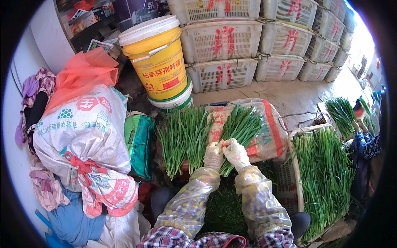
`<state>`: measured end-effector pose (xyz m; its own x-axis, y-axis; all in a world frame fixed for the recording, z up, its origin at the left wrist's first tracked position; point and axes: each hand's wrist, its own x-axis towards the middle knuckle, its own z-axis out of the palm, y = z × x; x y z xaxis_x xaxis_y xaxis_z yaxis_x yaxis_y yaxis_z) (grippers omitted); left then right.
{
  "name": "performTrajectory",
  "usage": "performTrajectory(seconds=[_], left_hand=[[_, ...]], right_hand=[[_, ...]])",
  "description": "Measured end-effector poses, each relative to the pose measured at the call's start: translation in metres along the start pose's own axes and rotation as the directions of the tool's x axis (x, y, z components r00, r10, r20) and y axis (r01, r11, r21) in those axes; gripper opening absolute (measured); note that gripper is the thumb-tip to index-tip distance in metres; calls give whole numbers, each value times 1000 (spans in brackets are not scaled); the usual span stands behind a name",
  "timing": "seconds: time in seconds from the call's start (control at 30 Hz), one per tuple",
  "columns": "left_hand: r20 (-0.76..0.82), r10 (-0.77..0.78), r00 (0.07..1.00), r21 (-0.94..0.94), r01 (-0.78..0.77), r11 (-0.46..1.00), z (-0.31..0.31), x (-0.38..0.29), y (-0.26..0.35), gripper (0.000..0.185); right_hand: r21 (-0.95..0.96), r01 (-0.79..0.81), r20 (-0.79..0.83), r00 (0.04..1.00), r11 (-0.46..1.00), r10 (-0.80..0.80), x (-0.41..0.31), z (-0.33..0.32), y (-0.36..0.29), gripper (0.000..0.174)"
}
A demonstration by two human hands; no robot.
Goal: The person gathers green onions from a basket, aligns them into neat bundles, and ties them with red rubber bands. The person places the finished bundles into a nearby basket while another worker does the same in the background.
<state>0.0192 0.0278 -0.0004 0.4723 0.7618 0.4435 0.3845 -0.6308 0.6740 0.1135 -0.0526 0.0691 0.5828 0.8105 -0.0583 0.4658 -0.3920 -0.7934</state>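
Both my hands wear pale gloves and meet over a bunch of green chives (242,125) on a sack-covered surface. My left hand (213,156) is closed at the left side of the bunch, with its fingertips at a small red tie (223,143). Pinched at the same tie is my right hand (236,154), lying over the stems. The leaf tips point away from me, and the cut ends show below my hands. To the left lie more chives (185,138), side by side. The red-striped woven sack (273,127) lies under the bunch.
A crate (297,173) piled with chives stands at my right. Stacked white plastic crates (221,42) with red writing rise behind. A yellow bucket (155,62) stands on a white one at back left. A stuffed white sack (83,133) fills the left. Another person's sleeve (367,145) shows far right.
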Motion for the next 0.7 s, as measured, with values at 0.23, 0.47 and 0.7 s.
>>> performTrajectory(seconds=[0.23, 0.47, 0.7], left_hand=[[112, -147, 983, 63, 141, 988, -1, 1, 12, 15], [508, 255, 823, -211, -169, 963, -54, 30, 27, 90], [471, -38, 881, -153, 123, 981, -32, 13, 2, 98]], right_hand=[[275, 207, -137, 975, 939, -175, 6, 15, 26, 23], [372, 152, -113, 987, 916, -118, -10, 8, 34, 9], [842, 84, -93, 996, 533, -9, -72, -13, 42, 8]])
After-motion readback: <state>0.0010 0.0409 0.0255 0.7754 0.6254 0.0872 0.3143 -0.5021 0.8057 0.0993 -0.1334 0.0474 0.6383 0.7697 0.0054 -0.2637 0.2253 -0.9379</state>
